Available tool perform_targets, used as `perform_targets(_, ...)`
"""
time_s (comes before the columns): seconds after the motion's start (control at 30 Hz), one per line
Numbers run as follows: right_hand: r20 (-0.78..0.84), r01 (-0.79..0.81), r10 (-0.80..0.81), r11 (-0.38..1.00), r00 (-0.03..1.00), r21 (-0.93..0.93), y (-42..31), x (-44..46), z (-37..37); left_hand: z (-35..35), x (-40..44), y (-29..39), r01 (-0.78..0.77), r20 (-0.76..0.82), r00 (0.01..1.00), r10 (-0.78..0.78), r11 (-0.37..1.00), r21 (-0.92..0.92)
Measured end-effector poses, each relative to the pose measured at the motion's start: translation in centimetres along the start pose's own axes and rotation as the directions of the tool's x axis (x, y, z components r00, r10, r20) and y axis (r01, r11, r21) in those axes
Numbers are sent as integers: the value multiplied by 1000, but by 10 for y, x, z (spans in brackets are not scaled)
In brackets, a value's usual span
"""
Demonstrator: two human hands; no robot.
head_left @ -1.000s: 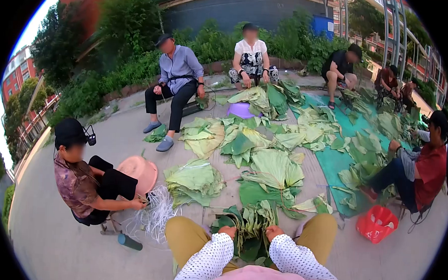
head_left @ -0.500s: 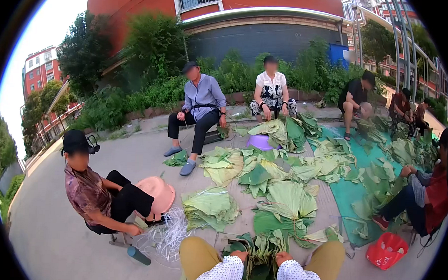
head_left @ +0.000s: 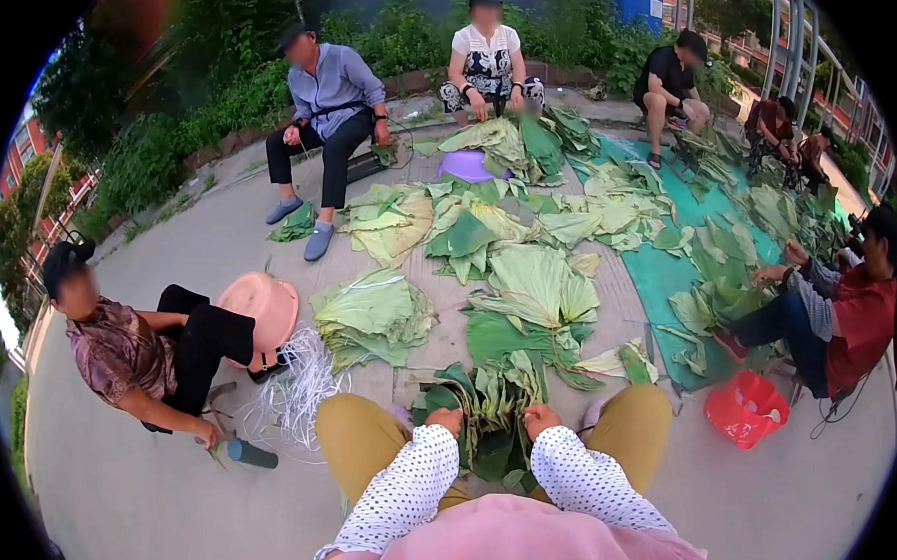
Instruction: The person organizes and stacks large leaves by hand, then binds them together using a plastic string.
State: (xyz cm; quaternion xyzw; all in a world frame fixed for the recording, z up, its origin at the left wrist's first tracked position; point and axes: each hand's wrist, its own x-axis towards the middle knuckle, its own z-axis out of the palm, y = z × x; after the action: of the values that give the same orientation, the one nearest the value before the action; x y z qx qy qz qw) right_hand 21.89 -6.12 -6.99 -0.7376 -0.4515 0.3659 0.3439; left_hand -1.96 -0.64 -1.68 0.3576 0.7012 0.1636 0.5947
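A thick stack of folded green lotus leaves [head_left: 492, 392] stands between my knees, its edges bunched together. My left hand [head_left: 446, 421] is closed on the stack's left side. On the opposite side, my right hand [head_left: 539, 421] grips the leaves with curled fingers. Just beyond the stack lie a wide spread lotus leaf pile [head_left: 536, 289] and, to its left, a flat pile of paler leaves [head_left: 375, 317] with a white strip across it.
White plastic strips [head_left: 309, 384] lie left of my knee, near a pink basin [head_left: 267, 310] and a dark green bottle [head_left: 252, 454]. A red bag [head_left: 748, 408] stands at the right by a green sheet [head_left: 680, 365]. Several people sit around with more leaves.
My view has tipped down, so the scene sits higher and more to the left. Both hands stay on the leaf stack. The person at left has moved a hand to beside the bottle.
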Motion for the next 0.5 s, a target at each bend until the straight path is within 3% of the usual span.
perform_targets(0.3, -5, -20, 20, 1000, 1000, -1, 0, 9, 4, 2, 18, 9, -33, -10, 999, 34, 996, 79)
perform_targets(0.4, -48, -13, 16, 998, 999, 57, 5, 7, 6, 3, 12, 1, 1, 6, 1000, -1, 1000, 7)
perform_targets(0.47, -40, -9, 10, 1000, 999, 27, -1, 6, 1, 0, 13, 2, 23, 113, 993, -14, 997, -80)
perform_targets(0.5, -28, -35, 37, 997, 999, 64, -4, 6, -1, 7, 2, 4, -8, -44, 999, 7, 1000, -28)
